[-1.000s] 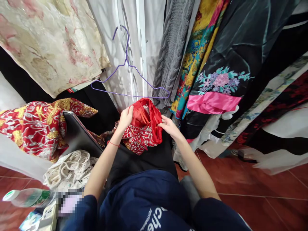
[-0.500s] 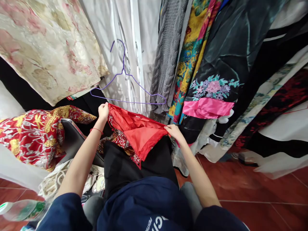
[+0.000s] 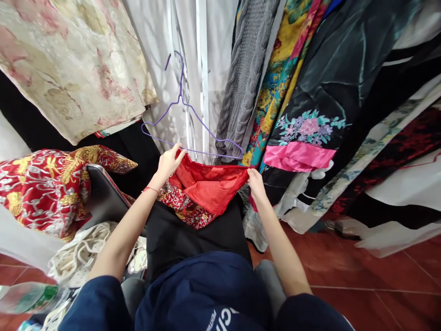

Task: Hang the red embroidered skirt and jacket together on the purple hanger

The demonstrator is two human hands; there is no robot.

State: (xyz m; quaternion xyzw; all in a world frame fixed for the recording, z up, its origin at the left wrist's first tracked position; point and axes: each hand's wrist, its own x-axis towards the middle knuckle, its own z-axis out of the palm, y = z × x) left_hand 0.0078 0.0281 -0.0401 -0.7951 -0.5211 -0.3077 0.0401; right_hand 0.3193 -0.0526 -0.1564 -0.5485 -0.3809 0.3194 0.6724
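Observation:
A red garment [image 3: 213,195] with a satin inner side and a red, silver and gold brocade outer side is stretched between my two hands above my lap. My left hand [image 3: 169,164] is closed on its upper left edge, fingertips overlapping the lower bar of a purple hanger [image 3: 193,102]; whether they touch the bar I cannot tell. At the opposite end, my right hand [image 3: 255,184] pinches the upper right corner. The hanger stands upright just behind the garment, its hook free at the top.
To the left, more red-and-gold brocade [image 3: 44,188] drapes over a dark chair back [image 3: 106,197]. A cream floral cloth [image 3: 76,69] hangs above it. A grey knit [image 3: 241,82] and a black embroidered garment [image 3: 310,101] hang right. A plastic bottle [image 3: 31,296] lies lower left.
My left hand has moved right and slightly up, to the hanger's lower bar. My right hand has shifted a little right and up. The garment's hanging point has risen and its brocade shows more.

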